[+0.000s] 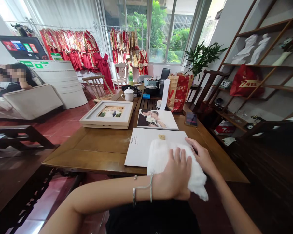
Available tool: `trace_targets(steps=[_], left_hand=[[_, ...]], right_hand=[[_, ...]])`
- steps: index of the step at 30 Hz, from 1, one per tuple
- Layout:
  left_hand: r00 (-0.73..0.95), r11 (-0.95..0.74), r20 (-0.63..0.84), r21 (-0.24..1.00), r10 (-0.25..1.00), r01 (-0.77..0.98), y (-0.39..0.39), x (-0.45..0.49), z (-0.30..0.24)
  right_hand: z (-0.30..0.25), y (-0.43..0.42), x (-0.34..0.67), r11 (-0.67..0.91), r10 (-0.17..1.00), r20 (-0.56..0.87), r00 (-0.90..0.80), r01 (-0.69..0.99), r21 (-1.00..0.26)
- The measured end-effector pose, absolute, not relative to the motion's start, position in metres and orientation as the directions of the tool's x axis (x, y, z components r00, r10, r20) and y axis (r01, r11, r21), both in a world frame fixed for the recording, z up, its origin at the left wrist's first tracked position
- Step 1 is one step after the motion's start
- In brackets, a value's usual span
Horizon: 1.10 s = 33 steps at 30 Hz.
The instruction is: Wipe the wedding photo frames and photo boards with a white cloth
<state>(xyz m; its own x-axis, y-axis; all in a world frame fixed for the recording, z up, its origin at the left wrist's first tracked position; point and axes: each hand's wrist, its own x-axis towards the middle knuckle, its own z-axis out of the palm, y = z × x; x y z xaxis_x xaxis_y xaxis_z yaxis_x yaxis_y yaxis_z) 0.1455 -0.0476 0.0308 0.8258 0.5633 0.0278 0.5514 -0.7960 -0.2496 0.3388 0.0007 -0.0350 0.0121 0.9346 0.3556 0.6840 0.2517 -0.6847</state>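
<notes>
White, soft, rumpled cloth [157,156] on a flat white rectangular panel [139,149]

The cloth covers the panel's 5 o'clock area, on the brown wooden tabletop [104,141]. The bare left hand [177,174] lies palm-down on it, fingers slightly spread; the bare right hand [201,156] touches the panel's 3 o'clock edge, its grip partly hidden, so I cannot tell whether it clamps. At 12 o'clock stands a glossy rectangular photo panel [169,121]; at 10 o'clock, a pale wooden box frame [90,121].
</notes>
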Motion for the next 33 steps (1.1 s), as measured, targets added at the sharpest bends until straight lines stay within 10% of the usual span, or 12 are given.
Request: trace_targets(steps=[15,27,33], left_hand=[[0.708,-0.699,-0.023,-0.182,0.706,0.692,0.049,0.163,0.044],[0.842,-0.835,-0.094,-0.227,0.531,0.502,-0.063,0.132,0.051],[0.719,-0.717,-0.068,-0.191,0.691,0.671,0.000,0.145,0.049]], right_hand=[[-0.037,0.004,0.341,0.274,0.924,0.381,-0.014,0.719,-0.639],[-0.033,0.000,0.339,0.238,0.927,0.375,0.010,0.757,-0.609],[-0.036,0.001,0.342,0.248,0.932,0.362,-0.006,0.739,-0.626]])
